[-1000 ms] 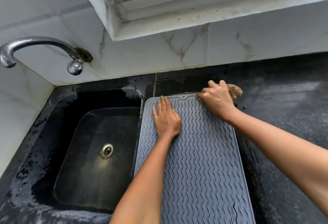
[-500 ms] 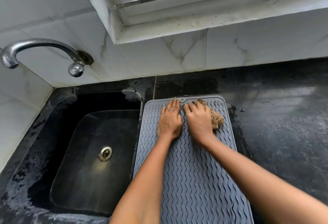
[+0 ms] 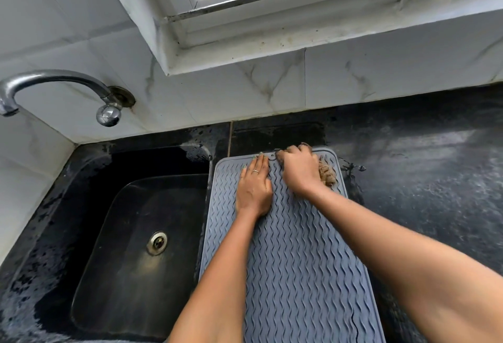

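The lower frame is filled by the black speckled stone counter [image 3: 422,179], with a dark rectangular sink [image 3: 122,234] set at lower left. A grey wavy-ribbed silicone mat [image 3: 299,261] is laid at centre. Its upper end is pressed by the left grip [image 3: 254,187], fingers straight. A tan fibrous scrub pad [image 3: 328,174] is clutched in the curled right grip [image 3: 299,172] at the mat's upper right.

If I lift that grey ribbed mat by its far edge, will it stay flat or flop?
Probably flops: the mat looks thin and rubbery, lying flush on the counter. May slide when pushed: the left hand presses flat on it while the right hand grips a brown scrubber.
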`<state>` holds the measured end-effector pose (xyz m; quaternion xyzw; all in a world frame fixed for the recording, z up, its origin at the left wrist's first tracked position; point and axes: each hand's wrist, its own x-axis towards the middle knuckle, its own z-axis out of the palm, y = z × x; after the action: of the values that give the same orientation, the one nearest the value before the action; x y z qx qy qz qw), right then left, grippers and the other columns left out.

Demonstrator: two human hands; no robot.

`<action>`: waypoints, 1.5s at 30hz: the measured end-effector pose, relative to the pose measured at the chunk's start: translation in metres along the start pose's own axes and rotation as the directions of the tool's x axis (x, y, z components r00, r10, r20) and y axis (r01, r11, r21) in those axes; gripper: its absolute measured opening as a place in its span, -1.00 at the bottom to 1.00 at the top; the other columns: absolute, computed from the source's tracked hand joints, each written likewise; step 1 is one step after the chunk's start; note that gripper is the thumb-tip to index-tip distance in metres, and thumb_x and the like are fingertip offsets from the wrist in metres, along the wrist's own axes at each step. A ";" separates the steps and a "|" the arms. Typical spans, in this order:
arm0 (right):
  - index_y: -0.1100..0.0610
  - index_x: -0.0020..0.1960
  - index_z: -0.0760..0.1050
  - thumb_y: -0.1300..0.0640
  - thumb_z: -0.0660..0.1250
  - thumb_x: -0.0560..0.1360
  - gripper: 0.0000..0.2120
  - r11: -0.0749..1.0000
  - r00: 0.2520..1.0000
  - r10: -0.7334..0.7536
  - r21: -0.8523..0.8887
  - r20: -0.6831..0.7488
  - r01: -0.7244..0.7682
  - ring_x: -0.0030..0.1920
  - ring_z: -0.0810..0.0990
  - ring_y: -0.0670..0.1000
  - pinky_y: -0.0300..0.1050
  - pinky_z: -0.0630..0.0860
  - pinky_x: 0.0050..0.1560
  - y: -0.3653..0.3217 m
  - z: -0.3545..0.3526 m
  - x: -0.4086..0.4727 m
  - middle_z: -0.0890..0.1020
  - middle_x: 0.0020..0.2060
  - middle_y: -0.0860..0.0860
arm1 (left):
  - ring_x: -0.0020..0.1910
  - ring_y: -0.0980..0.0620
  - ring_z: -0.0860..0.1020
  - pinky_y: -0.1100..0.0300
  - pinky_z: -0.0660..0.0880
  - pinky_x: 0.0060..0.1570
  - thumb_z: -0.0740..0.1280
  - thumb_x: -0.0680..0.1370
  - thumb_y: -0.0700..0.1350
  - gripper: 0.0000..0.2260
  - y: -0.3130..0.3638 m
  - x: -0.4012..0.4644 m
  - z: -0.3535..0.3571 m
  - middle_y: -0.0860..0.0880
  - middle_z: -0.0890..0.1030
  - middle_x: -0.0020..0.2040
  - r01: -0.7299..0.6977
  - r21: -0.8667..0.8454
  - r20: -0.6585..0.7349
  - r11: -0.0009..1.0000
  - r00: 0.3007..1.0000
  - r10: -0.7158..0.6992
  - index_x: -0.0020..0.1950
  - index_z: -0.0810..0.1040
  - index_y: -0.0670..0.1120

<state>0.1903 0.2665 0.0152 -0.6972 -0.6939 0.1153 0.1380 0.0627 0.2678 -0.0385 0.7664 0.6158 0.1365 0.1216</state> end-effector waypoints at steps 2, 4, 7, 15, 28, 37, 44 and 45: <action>0.12 0.30 0.42 0.23 0.10 0.56 -0.66 0.994 0.998 -0.039 -0.103 -0.054 0.034 0.23 0.42 0.14 0.09 0.36 0.19 0.001 0.012 -0.017 0.53 0.21 0.08 | 0.55 0.05 0.04 0.13 -0.11 0.51 0.07 0.59 -0.14 -0.48 0.000 0.002 0.001 -0.02 0.09 0.57 -0.001 0.004 0.003 1.000 1.000 0.001 0.56 0.07 -0.07; 0.12 0.21 0.50 0.23 0.08 0.57 -0.69 0.991 0.990 -0.072 -0.122 -0.121 0.057 0.09 0.52 0.13 0.05 0.44 0.04 0.003 0.020 -0.043 0.61 0.09 0.07 | 0.55 0.05 0.04 0.13 -0.11 0.51 0.07 0.59 -0.14 -0.48 0.000 0.001 0.001 -0.01 0.10 0.57 0.000 -0.003 -0.002 1.000 1.000 0.000 0.56 0.07 -0.06; 0.15 -0.11 0.63 0.31 0.22 0.45 -0.78 0.992 0.969 -0.110 -0.089 -0.221 0.092 -0.20 0.57 0.13 -0.02 0.49 -0.22 0.004 0.028 -0.079 0.67 -0.22 0.07 | 0.55 0.06 0.04 0.13 -0.12 0.51 0.06 0.59 -0.13 -0.48 0.000 -0.001 0.000 -0.01 0.09 0.57 0.001 -0.012 -0.003 1.000 1.000 -0.001 0.56 0.07 -0.05; 0.12 -0.02 0.64 0.30 0.26 0.43 -0.76 0.986 0.967 -0.015 0.156 -0.253 0.056 0.01 0.56 0.12 0.01 0.42 0.01 0.008 0.004 -0.028 0.67 -0.01 0.08 | 0.56 0.01 0.01 0.04 -0.19 0.51 0.06 0.62 -0.07 -0.49 0.008 -0.017 -0.012 -0.02 0.08 0.58 0.023 0.039 0.055 0.999 0.998 -0.025 0.56 0.04 -0.03; 0.13 -0.36 0.61 0.40 0.28 0.26 -0.77 0.991 0.971 -0.022 0.122 -0.239 0.052 -0.36 0.53 0.07 -0.01 0.51 -0.28 -0.009 0.023 -0.130 0.63 -0.42 0.00 | 0.56 0.07 -0.07 0.07 -0.19 0.49 -0.03 0.65 -0.01 -0.52 -0.001 -0.060 -0.005 0.10 -0.06 0.58 -0.004 0.115 0.117 0.993 0.993 -0.009 0.56 -0.09 0.07; 0.09 0.27 0.45 0.29 0.21 0.45 -0.60 0.996 0.995 -0.087 0.016 -0.058 0.088 0.20 0.44 0.13 0.13 0.35 0.17 0.002 0.008 -0.055 0.53 0.20 0.07 | 0.56 0.09 -0.14 0.11 -0.25 0.48 -0.01 0.65 0.03 -0.49 0.008 -0.107 -0.008 0.12 -0.09 0.56 0.028 0.052 0.086 0.998 0.996 -0.032 0.57 -0.09 0.03; 0.11 -0.30 0.59 0.34 0.14 0.35 -0.72 0.985 0.961 -0.150 0.053 -0.233 0.166 -0.32 0.54 0.07 -0.08 0.41 -0.30 -0.007 0.024 -0.166 0.62 -0.37 0.01 | 0.55 0.13 -0.11 0.10 -0.21 0.50 -0.03 0.66 -0.02 -0.53 0.006 -0.103 -0.008 0.14 -0.06 0.57 0.048 0.071 0.069 0.996 0.996 -0.053 0.56 -0.07 0.06; 0.11 -0.36 0.56 0.32 0.11 0.32 -0.71 0.980 0.960 -0.168 0.066 -0.222 0.187 -0.37 0.52 0.07 -0.10 0.39 -0.33 -0.007 0.021 -0.180 0.59 -0.42 0.00 | 0.55 0.13 -0.11 0.09 -0.20 0.51 -0.03 0.66 -0.02 -0.53 0.008 -0.104 -0.008 0.14 -0.06 0.57 0.050 0.074 0.077 0.996 0.995 -0.056 0.57 -0.07 0.06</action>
<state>0.1747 0.0872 -0.0079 -0.6340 -0.7289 0.0560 0.2522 0.0460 0.1647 -0.0344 0.7586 0.6351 0.0806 0.1216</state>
